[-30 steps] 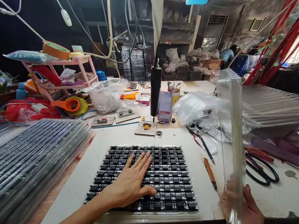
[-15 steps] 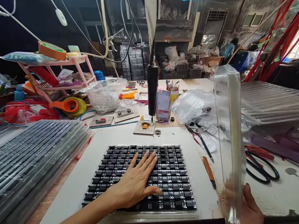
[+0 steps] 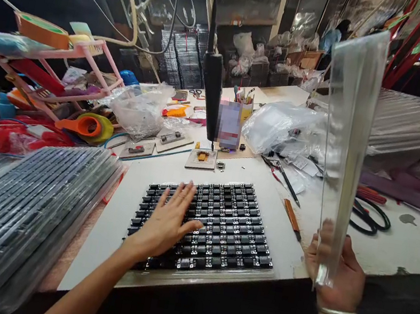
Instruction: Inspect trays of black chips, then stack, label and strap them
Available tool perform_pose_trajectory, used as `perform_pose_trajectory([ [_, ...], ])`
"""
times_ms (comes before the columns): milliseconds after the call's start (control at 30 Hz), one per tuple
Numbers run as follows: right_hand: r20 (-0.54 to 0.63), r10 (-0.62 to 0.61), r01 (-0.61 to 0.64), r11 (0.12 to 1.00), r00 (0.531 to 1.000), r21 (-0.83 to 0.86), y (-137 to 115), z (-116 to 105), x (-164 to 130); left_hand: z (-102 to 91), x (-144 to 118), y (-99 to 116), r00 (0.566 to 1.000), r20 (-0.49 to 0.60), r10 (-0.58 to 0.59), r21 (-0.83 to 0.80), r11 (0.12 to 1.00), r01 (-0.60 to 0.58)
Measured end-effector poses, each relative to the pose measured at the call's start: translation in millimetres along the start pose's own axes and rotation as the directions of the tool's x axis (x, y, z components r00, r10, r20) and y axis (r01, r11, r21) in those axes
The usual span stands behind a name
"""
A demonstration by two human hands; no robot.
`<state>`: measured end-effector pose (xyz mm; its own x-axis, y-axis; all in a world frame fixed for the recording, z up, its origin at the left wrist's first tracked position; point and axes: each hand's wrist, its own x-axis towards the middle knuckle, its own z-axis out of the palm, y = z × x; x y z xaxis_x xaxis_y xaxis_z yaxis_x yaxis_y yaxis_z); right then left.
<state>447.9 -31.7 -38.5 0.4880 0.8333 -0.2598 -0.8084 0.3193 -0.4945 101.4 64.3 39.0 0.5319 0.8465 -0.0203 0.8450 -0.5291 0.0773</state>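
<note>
Left grip [image 3: 167, 217]: fingers spread, palm down over the black parts; how hard it presses, I cannot tell. A sideways drag might pull parts out of their rows.
Tray of black parts [image 3: 229, 220]: under the left grip and extending to its right, near rim by the front edge of the surface [image 3: 114, 216]; a tug towards the body could tip it.
Right grip [image 3: 336, 271]: fingers and thumb closed round the lower end of the clear plastic piece.
Clear plastic piece [image 3: 350, 127]: upright above the right grip, so held only low; a loose hold could let it sway or slip.
Brown-handled tool [image 3: 292, 220]: left of and beyond the right grip; a dropped piece might knock it into the tray.
Tray stack [image 3: 31, 201]: left of the left grip; an elbow bump could shift it.
</note>
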Motion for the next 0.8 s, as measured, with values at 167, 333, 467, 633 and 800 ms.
perform_pose_trajectory([
  [167, -0.04, -0.013, 0.013, 1.0, 0.999, 0.005, 1, 5, -1, 17.6, -21, -43, 0.988, -0.077, -0.136, 0.052, 0.989, 0.14],
  [333, -0.179, 0.056, -0.034, 0.992, 0.982, 0.123, 1, 13, -2, 26.0, -26, -43, 0.986, -0.079, -0.15, 0.066, 0.986, 0.156],
  [467, -0.211, 0.061, -0.033, 0.99, 0.976, 0.134, 0, 16, -4, 14.5, -9, -9, 0.998, -0.057, -0.013, 0.066, 0.998, 0.016],
  [633, -0.066, 0.076, -0.07, 0.994, 0.995, 0.081, -1, 4, -3, 8.9, 24, 45, 0.956, -0.005, 0.295, 0.024, 0.955, -0.294],
  [800, 0.071, 0.083, -0.086, 0.995, 0.994, 0.042, -3, -5, -1, 21.1, 41, 58, 0.965, 0.009, 0.262, 0.014, 0.965, -0.262],
])
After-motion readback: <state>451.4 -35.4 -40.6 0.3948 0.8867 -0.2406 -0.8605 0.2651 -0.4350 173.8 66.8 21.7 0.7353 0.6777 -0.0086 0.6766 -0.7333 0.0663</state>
